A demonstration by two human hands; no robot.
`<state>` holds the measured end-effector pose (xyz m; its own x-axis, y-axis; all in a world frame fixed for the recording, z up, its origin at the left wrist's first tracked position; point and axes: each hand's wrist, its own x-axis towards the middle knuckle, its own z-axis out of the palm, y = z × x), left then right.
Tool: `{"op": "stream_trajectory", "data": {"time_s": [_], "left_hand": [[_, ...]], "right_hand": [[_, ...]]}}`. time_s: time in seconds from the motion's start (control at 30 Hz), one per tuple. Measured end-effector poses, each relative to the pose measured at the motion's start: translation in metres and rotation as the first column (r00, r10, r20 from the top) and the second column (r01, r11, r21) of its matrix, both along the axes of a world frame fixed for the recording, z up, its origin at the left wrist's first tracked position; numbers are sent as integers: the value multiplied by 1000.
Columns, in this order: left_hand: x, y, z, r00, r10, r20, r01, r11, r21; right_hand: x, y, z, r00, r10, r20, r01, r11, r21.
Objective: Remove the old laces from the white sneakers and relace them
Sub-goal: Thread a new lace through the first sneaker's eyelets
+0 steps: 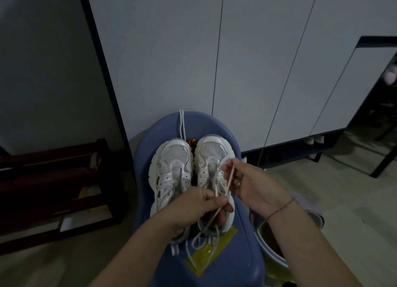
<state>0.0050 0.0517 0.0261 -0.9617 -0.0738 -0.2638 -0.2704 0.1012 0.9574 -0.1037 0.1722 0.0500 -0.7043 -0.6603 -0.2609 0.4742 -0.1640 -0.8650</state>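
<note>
Pale cabinet doors back a blue stool point(150, 132) bearing two white sneakers point(174, 158). The left hand point(193, 205) and right hand point(253, 185) each pinch one lace point(228, 183), taut between them above one sneaker. Being limp and light, it is likely best held near its tip.

Dim and bluish; darkest left of the blue chair point(159, 127), paler behind it; soft, bowed toward the edges.

Two sneakers point(173, 158) point(211, 151), two hands point(193, 207) point(251, 185), two laces point(182, 125) point(223, 192), one blue stool point(242, 254).
</note>
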Motion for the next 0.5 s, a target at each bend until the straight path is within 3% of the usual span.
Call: {"op": "stream_trajectory", "data": {"time_s": [0.13,0.3,0.4,0.5], "left_hand": [[7,-11,2,983,-110,145,118,992,-46],[12,-24,3,945,-188,268,229,965,-130],[14,-29,5,979,-67,194,93,987,-132],[12,-35,7,981,194,30,-192,980,-48]], "right_hand": [[-18,14,10,984,-136,115,153,977,-149],[-33,29,10,976,-179,121,203,950,-238],[-35,33,9,988,-148,51,156,959,-236],[-29,36,11,993,-83,-82,74,991,-113]]}}
